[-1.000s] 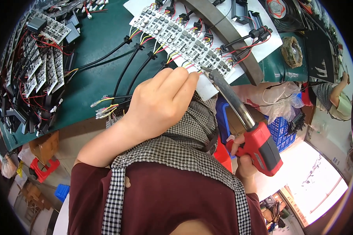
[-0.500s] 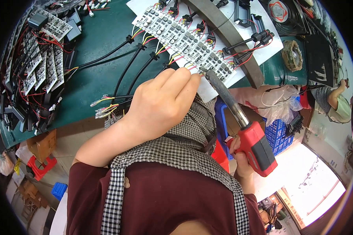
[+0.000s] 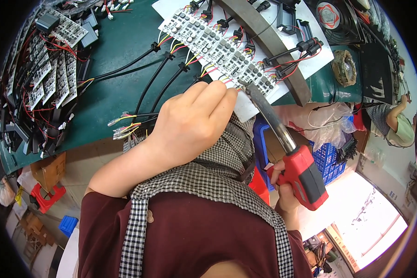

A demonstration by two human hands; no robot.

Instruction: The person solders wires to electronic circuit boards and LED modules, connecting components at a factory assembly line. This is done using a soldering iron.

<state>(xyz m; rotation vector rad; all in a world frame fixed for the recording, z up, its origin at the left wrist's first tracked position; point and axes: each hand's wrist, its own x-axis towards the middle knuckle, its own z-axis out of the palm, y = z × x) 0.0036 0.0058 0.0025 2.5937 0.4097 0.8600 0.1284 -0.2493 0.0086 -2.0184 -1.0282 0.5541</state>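
A white panel of joined circuit boards [image 3: 208, 44] lies slantwise on a white sheet, with black cables [image 3: 147, 88] wired along both long edges. My left hand [image 3: 190, 123] is closed at the panel's near edge, pinching thin wires; its fingertips and most of that cable are hidden behind the hand. In my right hand [image 3: 287, 198] is a red and black soldering gun [image 3: 306, 178], gripped by its handle. Its long metal barrel slants up and left. The dark tip meets the panel's near edge, just right of my left fingertips.
A heavy curved metal bar [image 3: 266, 44] lies across the white sheet [image 3: 317, 65] beyond the panel. More wired boards [image 3: 55, 76] are heaped at the left of the green table [image 3: 116, 34]. A rough brownish lump [image 3: 344, 68] sits at right, above blue crates [image 3: 326, 162]. Another person [image 3: 398, 129] is at far right.
The soldering gun's barrel and tip have shifted very slightly to the right. My left hand has hardly moved and keeps its pinch.
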